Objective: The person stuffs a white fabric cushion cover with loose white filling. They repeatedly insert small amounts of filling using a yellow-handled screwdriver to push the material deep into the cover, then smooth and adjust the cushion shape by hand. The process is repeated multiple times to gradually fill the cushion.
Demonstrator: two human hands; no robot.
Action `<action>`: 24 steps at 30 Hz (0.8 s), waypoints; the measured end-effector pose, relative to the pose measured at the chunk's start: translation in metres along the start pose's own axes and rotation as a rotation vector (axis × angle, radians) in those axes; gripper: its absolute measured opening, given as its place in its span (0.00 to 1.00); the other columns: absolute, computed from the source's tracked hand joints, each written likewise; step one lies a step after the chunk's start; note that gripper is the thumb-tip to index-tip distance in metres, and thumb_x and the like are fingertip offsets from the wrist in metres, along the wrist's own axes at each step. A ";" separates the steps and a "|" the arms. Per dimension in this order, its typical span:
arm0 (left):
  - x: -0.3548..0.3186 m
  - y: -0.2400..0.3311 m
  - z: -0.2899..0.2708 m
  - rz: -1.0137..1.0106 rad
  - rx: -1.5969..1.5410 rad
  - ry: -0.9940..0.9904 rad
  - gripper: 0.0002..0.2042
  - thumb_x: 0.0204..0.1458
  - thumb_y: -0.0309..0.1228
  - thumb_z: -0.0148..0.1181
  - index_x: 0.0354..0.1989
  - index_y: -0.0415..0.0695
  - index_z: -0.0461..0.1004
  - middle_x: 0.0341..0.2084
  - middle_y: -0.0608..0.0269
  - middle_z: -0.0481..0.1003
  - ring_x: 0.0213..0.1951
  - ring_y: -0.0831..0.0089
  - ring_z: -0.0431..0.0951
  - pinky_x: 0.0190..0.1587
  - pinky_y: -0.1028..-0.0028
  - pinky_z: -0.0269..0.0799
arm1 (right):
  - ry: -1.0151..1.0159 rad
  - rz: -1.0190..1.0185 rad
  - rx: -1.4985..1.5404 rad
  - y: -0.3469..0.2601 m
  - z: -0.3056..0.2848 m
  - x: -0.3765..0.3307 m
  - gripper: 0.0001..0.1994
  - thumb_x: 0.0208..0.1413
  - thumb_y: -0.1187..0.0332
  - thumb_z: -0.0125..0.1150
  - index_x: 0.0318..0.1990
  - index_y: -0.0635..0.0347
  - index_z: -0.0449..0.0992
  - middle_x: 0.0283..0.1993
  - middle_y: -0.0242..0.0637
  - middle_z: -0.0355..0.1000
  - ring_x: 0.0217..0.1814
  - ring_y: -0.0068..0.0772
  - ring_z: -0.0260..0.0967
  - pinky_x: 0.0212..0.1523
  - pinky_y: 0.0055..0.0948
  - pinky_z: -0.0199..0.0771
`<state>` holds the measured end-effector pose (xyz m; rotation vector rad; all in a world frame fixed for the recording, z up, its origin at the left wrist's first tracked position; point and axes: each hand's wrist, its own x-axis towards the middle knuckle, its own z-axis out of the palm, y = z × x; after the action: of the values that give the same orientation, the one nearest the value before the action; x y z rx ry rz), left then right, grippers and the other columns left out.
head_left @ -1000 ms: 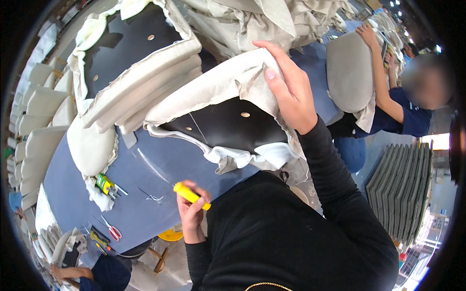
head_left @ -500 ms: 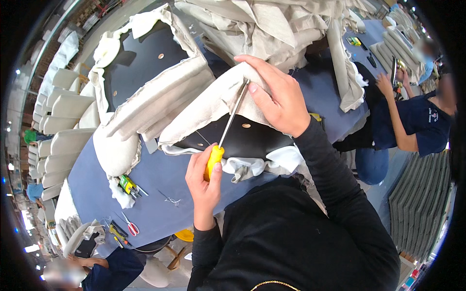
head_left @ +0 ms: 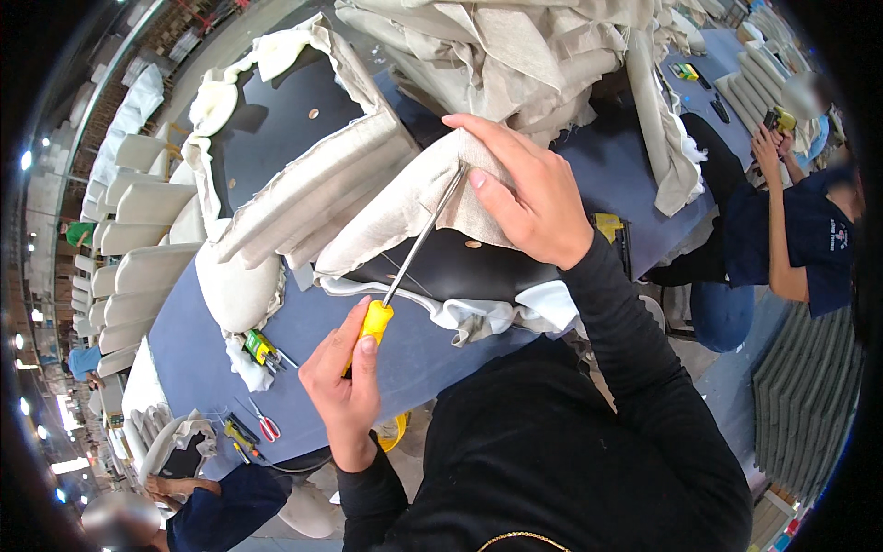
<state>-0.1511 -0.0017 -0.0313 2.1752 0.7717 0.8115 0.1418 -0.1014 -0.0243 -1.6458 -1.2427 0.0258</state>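
My left hand [head_left: 340,386] is closed round the yellow handle of a screwdriver [head_left: 376,320]. Its long metal shaft slants up and to the right, and the tip meets the beige fabric close to my right thumb. My right hand [head_left: 538,202] grips the upper corner of an upholstered panel [head_left: 395,213], thumb on the near face and fingers over the far edge. Beige fabric folds over this panel's edge, and a black backing [head_left: 446,271] with small round holes shows below it. White padding [head_left: 547,305] sticks out along its lower side.
A second upholstered piece [head_left: 262,156] lies to the left, beneath a heap of beige fabric [head_left: 487,55]. Red-handled scissors [head_left: 269,429] and a yellow-green box [head_left: 259,347] rest on the blue-grey table [head_left: 198,368]. Co-workers sit at right [head_left: 791,230] and lower left [head_left: 225,511].
My left hand and the screwdriver handle have moved down and left, so the shaft lies at a lower slant. My right hand keeps its grip on the panel's corner.
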 end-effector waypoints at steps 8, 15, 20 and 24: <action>0.020 0.018 -0.028 0.058 0.144 -0.083 0.17 0.61 0.25 0.65 0.58 0.39 0.85 0.29 0.55 0.82 0.29 0.69 0.79 0.36 0.72 0.73 | -0.032 0.020 -0.005 -0.003 -0.002 0.005 0.27 0.63 0.63 0.57 0.70 0.57 0.74 0.60 0.56 0.79 0.61 0.61 0.78 0.62 0.42 0.77; 0.007 -0.045 0.028 0.328 0.074 0.158 0.17 0.61 0.27 0.69 0.58 0.36 0.83 0.32 0.53 0.82 0.26 0.69 0.78 0.30 0.72 0.75 | -0.112 -0.080 -0.050 -0.004 0.003 0.012 0.31 0.61 0.66 0.57 0.73 0.58 0.70 0.61 0.57 0.78 0.62 0.64 0.77 0.62 0.45 0.76; -0.019 -0.100 0.067 -0.220 -0.758 -0.024 0.17 0.70 0.36 0.63 0.56 0.34 0.82 0.36 0.59 0.84 0.34 0.75 0.82 0.38 0.74 0.78 | -0.184 -0.170 0.070 -0.009 0.006 0.019 0.29 0.60 0.67 0.60 0.70 0.58 0.73 0.60 0.57 0.79 0.59 0.64 0.78 0.58 0.48 0.78; -0.033 -0.088 0.100 -0.118 -0.536 0.161 0.17 0.71 0.38 0.62 0.54 0.35 0.82 0.39 0.61 0.83 0.35 0.72 0.82 0.43 0.75 0.77 | -0.227 -0.145 0.114 -0.008 0.007 0.019 0.30 0.58 0.67 0.59 0.71 0.59 0.73 0.60 0.56 0.79 0.59 0.62 0.78 0.61 0.44 0.77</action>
<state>-0.1248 -0.0115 -0.1654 1.5906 0.6597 1.0075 0.1416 -0.0833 -0.0121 -1.4806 -1.5021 0.1954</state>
